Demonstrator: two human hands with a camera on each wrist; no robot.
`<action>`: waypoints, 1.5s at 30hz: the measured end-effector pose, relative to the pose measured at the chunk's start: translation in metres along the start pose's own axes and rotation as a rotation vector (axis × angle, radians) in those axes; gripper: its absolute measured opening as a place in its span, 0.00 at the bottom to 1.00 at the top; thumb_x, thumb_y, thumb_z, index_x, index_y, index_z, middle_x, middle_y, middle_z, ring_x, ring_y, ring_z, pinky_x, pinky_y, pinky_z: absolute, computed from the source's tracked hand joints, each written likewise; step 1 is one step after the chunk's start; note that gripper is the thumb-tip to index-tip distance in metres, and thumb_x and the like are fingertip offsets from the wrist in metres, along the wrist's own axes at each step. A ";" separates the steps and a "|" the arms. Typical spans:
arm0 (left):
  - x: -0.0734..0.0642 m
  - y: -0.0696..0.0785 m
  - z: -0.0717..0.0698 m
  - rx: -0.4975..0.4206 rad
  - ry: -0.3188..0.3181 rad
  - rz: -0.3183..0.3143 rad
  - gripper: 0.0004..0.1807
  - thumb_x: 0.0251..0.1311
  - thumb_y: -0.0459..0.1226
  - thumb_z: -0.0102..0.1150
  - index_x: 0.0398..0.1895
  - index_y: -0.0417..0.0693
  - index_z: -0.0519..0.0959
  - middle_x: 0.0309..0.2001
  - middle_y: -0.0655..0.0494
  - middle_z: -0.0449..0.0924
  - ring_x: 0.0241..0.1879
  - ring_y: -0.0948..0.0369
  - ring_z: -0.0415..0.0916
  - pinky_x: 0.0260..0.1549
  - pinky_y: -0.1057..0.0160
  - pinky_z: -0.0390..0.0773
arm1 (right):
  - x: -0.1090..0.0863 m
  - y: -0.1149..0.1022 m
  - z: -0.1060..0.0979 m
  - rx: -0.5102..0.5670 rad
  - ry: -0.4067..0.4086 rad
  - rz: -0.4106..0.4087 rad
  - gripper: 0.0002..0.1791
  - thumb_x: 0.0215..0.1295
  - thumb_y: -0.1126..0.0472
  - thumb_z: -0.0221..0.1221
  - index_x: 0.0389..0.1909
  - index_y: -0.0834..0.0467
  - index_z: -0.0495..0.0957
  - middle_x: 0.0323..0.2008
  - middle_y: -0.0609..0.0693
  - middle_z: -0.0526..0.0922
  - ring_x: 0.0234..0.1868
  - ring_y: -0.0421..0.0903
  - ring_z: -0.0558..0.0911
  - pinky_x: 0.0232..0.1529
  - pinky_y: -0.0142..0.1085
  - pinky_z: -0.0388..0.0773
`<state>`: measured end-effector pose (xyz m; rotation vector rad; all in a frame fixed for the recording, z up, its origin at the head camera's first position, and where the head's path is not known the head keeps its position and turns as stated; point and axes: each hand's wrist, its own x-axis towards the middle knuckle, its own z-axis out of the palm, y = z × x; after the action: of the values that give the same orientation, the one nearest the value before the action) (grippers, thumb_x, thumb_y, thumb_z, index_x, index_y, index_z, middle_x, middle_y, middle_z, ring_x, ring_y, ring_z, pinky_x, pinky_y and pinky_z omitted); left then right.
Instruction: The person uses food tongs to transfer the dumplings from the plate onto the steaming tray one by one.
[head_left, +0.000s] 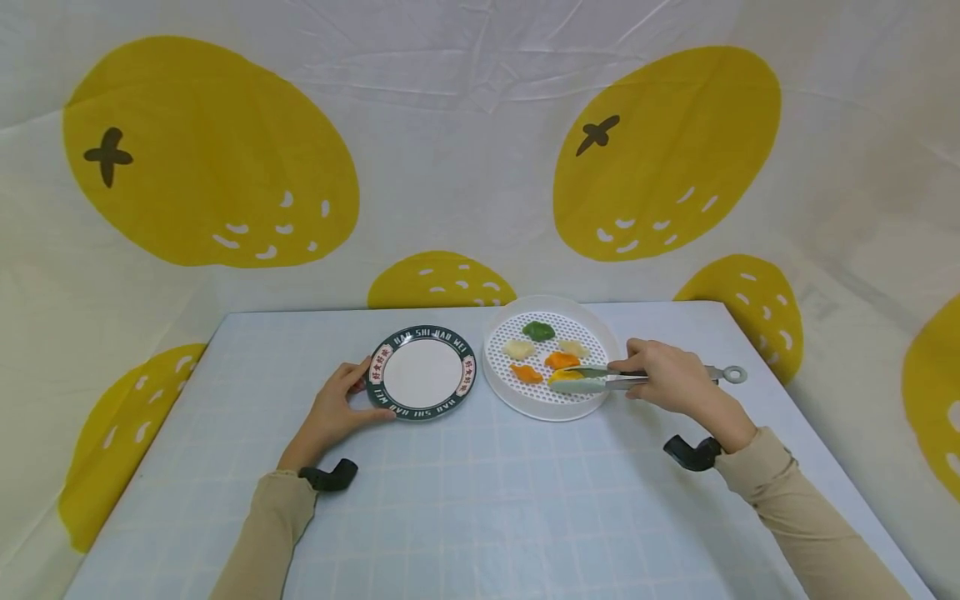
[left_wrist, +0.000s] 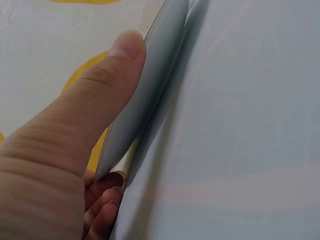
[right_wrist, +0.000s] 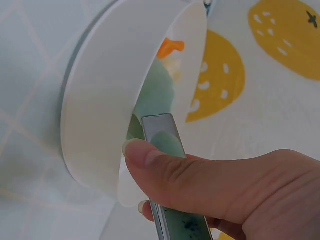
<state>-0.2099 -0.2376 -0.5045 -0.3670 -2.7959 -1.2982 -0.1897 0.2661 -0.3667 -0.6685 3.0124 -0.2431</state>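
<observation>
My left hand [head_left: 336, 410] holds the left edge of a round plate [head_left: 423, 373], white with a dark green lettered rim. The left wrist view has the thumb [left_wrist: 120, 65] at the rim and fingertips low at the plate's edge. Silicone-tipped tongs [head_left: 587, 386] with pale green ends are gripped in my right hand [head_left: 672, 379]. Their tips reach into a white perforated steamer basket [head_left: 551, 410], around a yellow dumpling [head_left: 564, 376]. Beside it lie orange dumplings [head_left: 527, 374], a green dumpling [head_left: 538, 332] and pale dumplings [head_left: 518, 349]. The basket's wall [right_wrist: 105, 105] hides part of the tongs' tips in the right wrist view.
Plate and basket stand side by side near the back of a table with a pale blue checked cloth [head_left: 465, 508]. Behind hangs a white curtain [head_left: 457, 167] printed with yellow fruit. Black wrist straps [head_left: 327, 477] sit at both sleeve cuffs.
</observation>
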 end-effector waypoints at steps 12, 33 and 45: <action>0.000 0.002 0.000 -0.008 0.002 -0.005 0.63 0.37 0.58 0.80 0.77 0.46 0.58 0.53 0.50 0.68 0.53 0.52 0.67 0.57 0.48 0.71 | -0.002 -0.003 -0.007 0.019 0.005 -0.015 0.26 0.44 0.66 0.77 0.50 0.57 0.86 0.29 0.47 0.73 0.27 0.43 0.68 0.22 0.34 0.66; 0.001 0.004 -0.001 -0.005 0.000 -0.008 0.63 0.37 0.58 0.79 0.77 0.46 0.59 0.53 0.50 0.67 0.51 0.53 0.67 0.55 0.49 0.71 | -0.007 -0.012 -0.032 -0.007 0.121 -0.019 0.27 0.47 0.63 0.77 0.53 0.57 0.85 0.32 0.49 0.74 0.27 0.44 0.69 0.20 0.35 0.66; -0.001 0.005 -0.002 -0.020 -0.001 -0.006 0.62 0.38 0.57 0.80 0.76 0.44 0.59 0.53 0.50 0.68 0.51 0.53 0.67 0.54 0.50 0.71 | 0.004 -0.049 -0.016 0.067 0.266 0.002 0.29 0.51 0.63 0.75 0.57 0.56 0.82 0.36 0.51 0.74 0.31 0.47 0.69 0.22 0.35 0.66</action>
<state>-0.2078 -0.2361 -0.5001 -0.3610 -2.7892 -1.3286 -0.1745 0.2224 -0.3425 -0.6777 3.2368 -0.4669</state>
